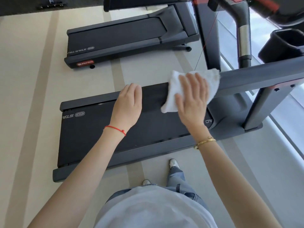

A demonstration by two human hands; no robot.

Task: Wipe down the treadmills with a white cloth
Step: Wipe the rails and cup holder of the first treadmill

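At frame centre, the right hand [191,97] is pressing the white cloth [194,89] flat-fingered against the treadmill [98,137] handrail [256,78]; the left hand [129,102] is resting released, steadying. Next, probably sliding rightward along the rail.

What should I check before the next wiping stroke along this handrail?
1. White cloth under the right hand: ok, flat fingers press it on.
2. Cloth on the handrail: ok, draped over the rail's end.
3. Left hand clear of the stroke: ok, it is open, left of the cloth, near the rail's tip.
4. Path along the rail to the right: ok, bare grey surface, nothing on it.
5. Cloth still clean: cannot tell, only a faint mark shows near its right edge.
6. Far treadmill wiped: cannot tell.
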